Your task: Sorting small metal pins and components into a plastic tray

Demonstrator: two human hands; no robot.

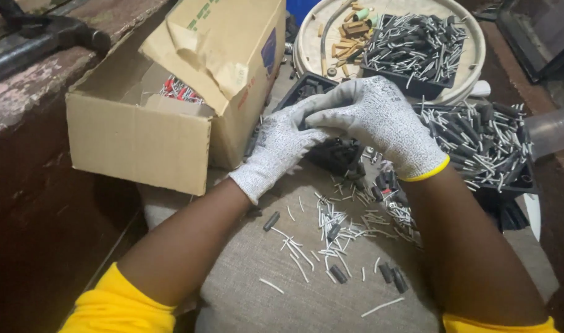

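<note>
Both forearms are bare and angle inward. The left hand (279,151), in a speckled grey glove, curls under the right hand (377,120), whose glove has a yellow cuff; fingertips meet.

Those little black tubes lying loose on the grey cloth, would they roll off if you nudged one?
Probably a bit: the black tubes look round and short, so a nudge could roll them. The woven grey cloth likely slows them, though. They seem light, scattered among thin white sticks without denting the cloth.
</note>
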